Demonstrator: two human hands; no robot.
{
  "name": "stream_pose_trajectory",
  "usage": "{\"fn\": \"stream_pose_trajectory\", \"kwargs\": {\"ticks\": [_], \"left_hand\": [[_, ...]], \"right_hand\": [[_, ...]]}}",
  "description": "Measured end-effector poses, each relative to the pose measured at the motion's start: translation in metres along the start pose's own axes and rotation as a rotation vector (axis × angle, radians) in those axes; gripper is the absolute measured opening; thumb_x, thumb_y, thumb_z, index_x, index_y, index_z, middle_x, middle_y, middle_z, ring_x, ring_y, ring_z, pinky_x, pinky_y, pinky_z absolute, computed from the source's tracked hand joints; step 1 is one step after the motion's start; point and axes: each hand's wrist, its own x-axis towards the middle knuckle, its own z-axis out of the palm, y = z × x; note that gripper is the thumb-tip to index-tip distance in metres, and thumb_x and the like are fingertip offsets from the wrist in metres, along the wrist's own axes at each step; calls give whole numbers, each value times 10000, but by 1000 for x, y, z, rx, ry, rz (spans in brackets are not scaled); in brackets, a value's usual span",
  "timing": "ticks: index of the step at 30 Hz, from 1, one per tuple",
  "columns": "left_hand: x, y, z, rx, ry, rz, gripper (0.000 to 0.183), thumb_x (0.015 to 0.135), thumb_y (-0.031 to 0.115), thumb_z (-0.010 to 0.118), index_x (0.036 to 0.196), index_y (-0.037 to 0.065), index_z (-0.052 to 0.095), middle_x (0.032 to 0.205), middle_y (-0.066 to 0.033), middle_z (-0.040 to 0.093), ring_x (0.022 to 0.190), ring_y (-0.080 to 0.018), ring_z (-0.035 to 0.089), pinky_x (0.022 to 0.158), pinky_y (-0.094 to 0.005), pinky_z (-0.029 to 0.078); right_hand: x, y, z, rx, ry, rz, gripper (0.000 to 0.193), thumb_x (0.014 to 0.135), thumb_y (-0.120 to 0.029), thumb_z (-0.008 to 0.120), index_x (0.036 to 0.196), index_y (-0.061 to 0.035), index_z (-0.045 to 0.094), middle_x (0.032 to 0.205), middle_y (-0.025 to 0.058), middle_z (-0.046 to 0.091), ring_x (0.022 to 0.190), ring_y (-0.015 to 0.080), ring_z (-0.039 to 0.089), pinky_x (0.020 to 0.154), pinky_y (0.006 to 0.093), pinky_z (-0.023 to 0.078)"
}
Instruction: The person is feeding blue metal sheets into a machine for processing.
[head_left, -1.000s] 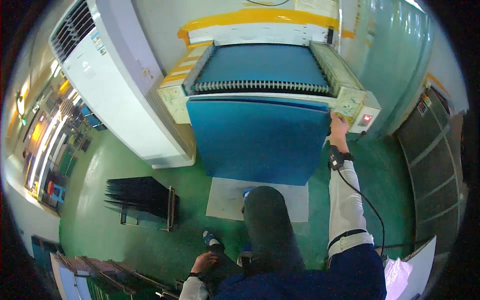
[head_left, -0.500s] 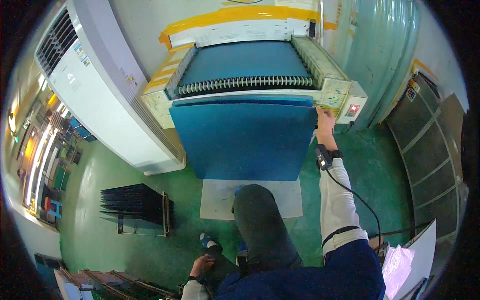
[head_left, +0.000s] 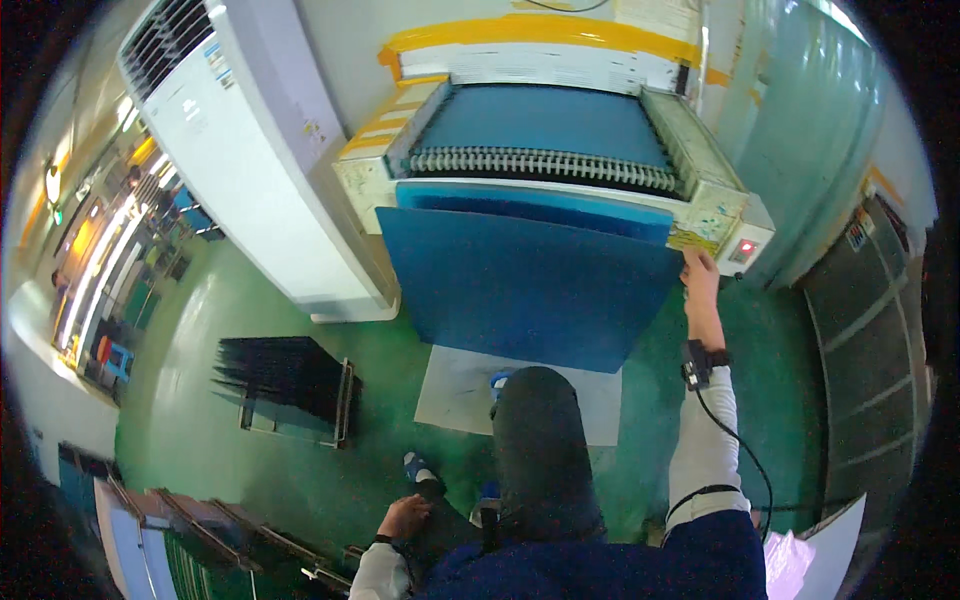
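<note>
A large flat blue panel [head_left: 525,285] stands tilted in front of a low machine. My right hand [head_left: 701,270] is closed on its upper right corner, with the thumb side showing and some fingers hidden. Behind it, a second blue panel [head_left: 540,205] leans against the machine's front, and a gap shows between the two. My left hand [head_left: 404,517] rests on my left leg with nothing visible in it, its fingers loosely extended.
The machine has a row of pale rollers [head_left: 545,165] and a blue panel [head_left: 545,115] on its bed. A tall white air conditioner [head_left: 265,170] stands left. A rack of dark sheets [head_left: 285,380] sits on the green floor. A pale sheet [head_left: 560,415] lies under the panel's lower edge.
The front panel's top has come away from the panel behind, so the gap is wider and the panel slants more. My right hand stays on its corner. The view has shifted; my left hand still rests.
</note>
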Motion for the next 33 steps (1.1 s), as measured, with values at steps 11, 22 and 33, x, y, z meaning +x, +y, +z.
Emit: {"fn": "stream_pose_trajectory", "kwargs": {"ticks": [11, 22, 33], "left_hand": [[-29, 58, 42, 208, -45, 23, 219, 823, 221, 582, 902, 20, 549, 789, -91, 575, 668, -204, 563, 616, -305, 502], [-18, 397, 199, 241, 285, 956, 758, 757, 332, 669, 1329, 30, 273, 1085, -95, 543, 936, -158, 536, 716, -304, 456], [-3, 433, 293, 245, 284, 1115, 688, 801, 235, 638, 1327, 1, 262, 1109, -93, 504, 982, -145, 491, 828, -248, 403]], "right_hand": [[-32, -24, -32, 27, -264, 153, 171, 790, -263, 602, 868, -117, 560, 688, -42, 420, 634, 67, 411, 603, 236, 373], [-68, -30, -40, 78, -210, 142, 113, 799, -183, 592, 847, -90, 551, 723, -16, 487, 637, 81, 451, 594, 251, 392], [-63, -22, -40, 11, -213, 103, 104, 827, -200, 567, 786, -113, 527, 677, -43, 432, 589, 72, 390, 560, 220, 336]]}}
